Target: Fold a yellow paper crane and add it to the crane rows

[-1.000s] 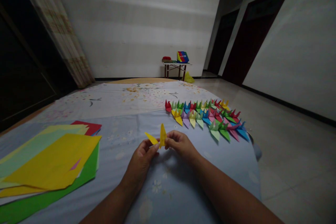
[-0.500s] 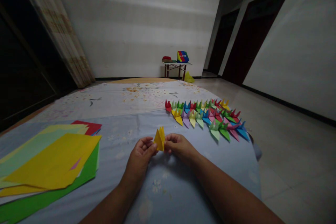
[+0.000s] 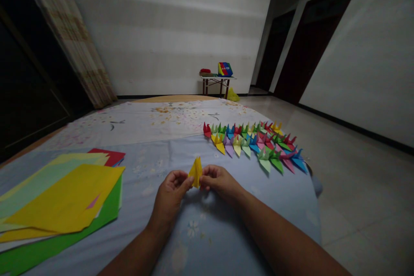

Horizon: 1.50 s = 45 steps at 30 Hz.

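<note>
A small folded yellow paper figure [image 3: 196, 171] stands upright between my hands, just above a pale blue floral sheet [image 3: 226, 233]. My left hand [image 3: 170, 194] pinches its left side with thumb and fingers closed. My right hand [image 3: 217, 181] pinches its right side the same way. Beyond my right hand, several finished paper cranes [image 3: 255, 144] in red, yellow, green, blue and pink lie in rows on the sheet.
A loose stack of large coloured paper sheets [image 3: 61, 196], yellow on top with green and red below, lies at the left. The sheet's right edge meets grey floor tiles [image 3: 355, 189]. A small table [image 3: 217, 83] with coloured items stands by the far wall.
A yellow flap that stuck out to the left one second ago is now folded up against the figure. My hands have closed in a little and stayed in place.
</note>
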Available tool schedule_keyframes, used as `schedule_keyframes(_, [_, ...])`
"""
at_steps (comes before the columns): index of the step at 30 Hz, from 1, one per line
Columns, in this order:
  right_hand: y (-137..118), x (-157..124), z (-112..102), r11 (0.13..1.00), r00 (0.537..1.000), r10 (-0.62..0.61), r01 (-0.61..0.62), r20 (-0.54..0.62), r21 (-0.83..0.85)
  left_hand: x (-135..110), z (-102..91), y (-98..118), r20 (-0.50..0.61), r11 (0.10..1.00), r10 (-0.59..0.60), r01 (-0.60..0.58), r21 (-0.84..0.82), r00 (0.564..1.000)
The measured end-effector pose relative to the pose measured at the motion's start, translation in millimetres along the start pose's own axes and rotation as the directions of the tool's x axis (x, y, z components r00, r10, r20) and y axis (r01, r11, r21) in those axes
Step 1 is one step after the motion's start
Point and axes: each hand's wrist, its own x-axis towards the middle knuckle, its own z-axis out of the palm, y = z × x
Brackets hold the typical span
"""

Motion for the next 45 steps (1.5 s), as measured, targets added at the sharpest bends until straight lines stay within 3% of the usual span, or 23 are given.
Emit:
schedule_keyframes(7, [4.9, 1.9, 0.4, 0.999, 0.999, -0.03, 0.03, -0.039, -0.015, -4.5, -2.7, -1.8, 0.135, 0.951, 0.157, -0.186, 0.246, 0.978])
schedule_keyframes(12, [2.2, 1.5, -0.1, 1.0, 0.998, -0.013, 0.013, -0.068, 0.0, -9.3, -2.0, -1.7, 0.147, 0.817, 0.309, -0.342, 0.465, 0.94])
schedule_keyframes(17, [-2.8, -0.7, 1.7, 1.0, 0.998, -0.011, 0.011, -0.056, -0.008, -8.2, -1.5, -0.4, 0.17, 0.76, 0.377, -0.409, 0.505, 0.91])
schedule_keyframes(23, [-0.7, -0.3, 2.2, 1.0, 0.997, -0.008, 0.007, -0.071, -0.023, -8.2, -2.2, 1.4, 0.147, 0.811, 0.354, -0.381, 0.444, 0.924])
schedule_keyframes(30, [4.6, 1.8, 0.1, 0.997, 0.999, 0.005, -0.009, -0.043, -0.08, -6.1, -2.6, -1.0, 0.081, 0.96, 0.155, -0.17, 0.224, 0.985])
schedule_keyframes(34, [1.3, 0.2, -0.3, 0.996, 0.999, 0.018, -0.022, -0.044, -0.092, -4.4, -1.8, -1.7, 0.041, 0.979, 0.15, -0.154, 0.132, 0.988])
schedule_keyframes(39, [-6.2, -2.6, -0.5, 0.991, 0.998, 0.018, -0.026, -0.058, -0.131, -3.4, -0.8, 0.0, 0.083, 0.992, 0.091, -0.098, 0.082, 0.992])
schedule_keyframes(45, [1.1, 0.7, -4.5, 0.963, 0.99, -0.039, 0.001, -0.136, -0.269, -7.4, -1.4, -0.8, 0.127, 0.983, 0.044, -0.066, 0.17, 0.991])
